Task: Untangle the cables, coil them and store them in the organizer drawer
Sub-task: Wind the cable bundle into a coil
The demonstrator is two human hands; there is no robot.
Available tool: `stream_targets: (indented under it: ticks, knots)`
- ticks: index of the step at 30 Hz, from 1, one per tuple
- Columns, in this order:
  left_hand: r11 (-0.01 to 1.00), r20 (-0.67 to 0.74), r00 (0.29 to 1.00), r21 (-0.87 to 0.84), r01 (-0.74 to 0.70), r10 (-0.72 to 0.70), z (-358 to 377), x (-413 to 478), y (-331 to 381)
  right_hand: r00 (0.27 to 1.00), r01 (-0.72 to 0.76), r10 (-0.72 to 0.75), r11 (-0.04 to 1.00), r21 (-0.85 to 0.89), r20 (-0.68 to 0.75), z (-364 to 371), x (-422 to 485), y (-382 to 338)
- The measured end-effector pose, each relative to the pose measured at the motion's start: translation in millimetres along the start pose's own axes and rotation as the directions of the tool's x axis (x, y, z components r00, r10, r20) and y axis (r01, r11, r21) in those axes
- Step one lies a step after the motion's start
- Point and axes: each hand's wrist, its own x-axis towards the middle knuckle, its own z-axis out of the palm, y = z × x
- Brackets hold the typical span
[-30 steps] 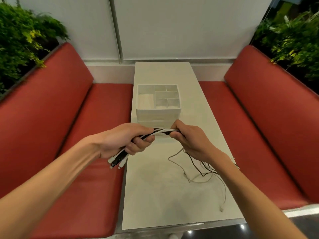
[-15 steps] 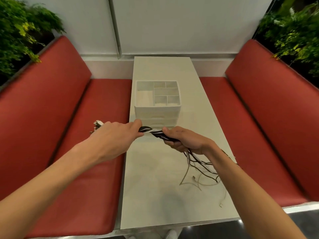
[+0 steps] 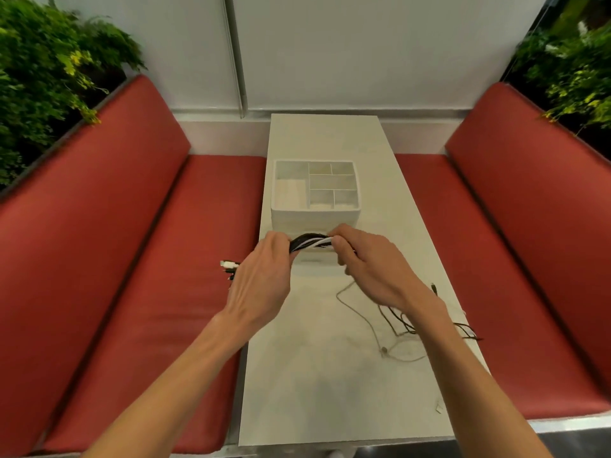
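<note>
Hands drawn closer since last frame. We log left hand (image 3: 261, 282) and right hand (image 3: 373, 272), fingers curled round the cable bundle (image 3: 310, 242) before the organizer (image 3: 314, 215); loose tails (image 3: 405, 328) on worktop (image 3: 330, 391).

Two hands (image 3: 261, 285) (image 3: 377, 272), one organizer (image 3: 314, 214), one table (image 3: 330, 391). Two benches (image 3: 132, 259) (image 3: 512, 242), two plants (image 3: 43, 87) (image 3: 575, 71). Cables (image 3: 310, 242) too bundled to count.
</note>
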Motion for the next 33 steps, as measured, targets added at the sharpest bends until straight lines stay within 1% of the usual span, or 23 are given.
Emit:
stream_targets:
  ticks: [2,6,7,8,10,11,14,15,17,19,20,22,23,24,27,29,30,32,33]
  knots:
    - [0.999,0.010,0.999,-0.003,-0.052,0.052,-7,5,4,0.997,0.055,-0.056,0.998,-0.022,-0.056,12,-6,-7]
    - [0.989,0.042,0.988,-0.023,-0.147,0.148,-18,9,7,0.974,0.118,-0.103,0.991,0.064,-0.201,25,-6,-18]
    - [0.983,0.047,0.982,-0.030,-0.179,0.180,-18,8,8,0.965,0.141,-0.127,0.989,0.049,-0.229,23,-4,-21]
    - [0.977,0.051,0.976,-0.032,-0.209,0.211,-18,8,9,0.958,0.163,-0.159,0.987,-0.004,-0.239,20,-1,-25]
    - [0.970,0.040,0.969,-0.016,-0.243,0.244,-18,10,9,0.958,0.182,-0.208,0.973,-0.142,-0.199,16,5,-36]
    - [0.969,0.028,0.969,0.004,-0.246,0.246,-19,13,9,0.965,0.174,-0.204,0.969,-0.178,-0.165,15,8,-42]
    - [0.960,-0.024,0.966,0.122,-0.254,0.258,-28,22,4,0.985,0.140,-0.155,0.974,-0.180,-0.075,10,12,-53]
    - [0.961,-0.040,0.967,0.130,-0.245,0.252,-30,22,2,0.987,0.147,-0.157,0.974,-0.172,-0.045,7,12,-55]
    - [0.976,-0.044,0.978,0.076,-0.203,0.206,-32,20,2,0.980,0.195,-0.197,0.963,-0.184,0.008,-2,13,-59]
    - [0.988,0.000,0.989,-0.041,-0.146,0.146,-28,15,3,0.969,0.247,-0.241,0.929,-0.274,0.056,-12,16,-63]
    - [0.987,0.041,0.992,-0.117,-0.112,0.117,-27,13,5,0.962,0.274,-0.264,0.906,-0.322,0.076,-17,18,-62]
    - [0.962,0.172,0.982,-0.273,-0.026,0.076,-29,11,6,0.940,0.340,-0.322,0.850,-0.402,0.113,-26,22,-58]
    - [0.938,0.268,0.961,-0.345,0.030,0.068,-34,12,6,0.926,0.376,-0.356,0.824,-0.424,0.128,-31,23,-56]
    - [0.909,0.375,0.924,-0.406,0.092,0.074,-42,15,4,0.908,0.413,-0.396,0.797,-0.442,0.135,-34,23,-53]
    - [0.811,0.635,0.760,-0.514,0.280,0.140,-71,36,-8,0.854,0.504,-0.501,0.728,-0.465,0.139,-39,22,-43]
    - [0.733,0.719,0.668,-0.558,0.390,0.191,-85,54,-16,0.817,0.551,-0.559,0.683,-0.479,0.142,-41,22,-42]
    - [0.708,0.739,0.632,-0.574,0.411,0.233,-87,65,-18,0.796,0.572,-0.589,0.659,-0.488,0.137,-42,22,-41]
    - [0.683,0.752,0.566,-0.610,0.402,0.339,-87,83,-15,0.737,0.625,-0.668,0.612,-0.484,0.107,-48,21,-48]
    - [0.662,0.759,0.511,-0.628,0.410,0.403,-87,89,-9,0.704,0.649,-0.705,0.589,-0.482,0.087,-51,21,-51]
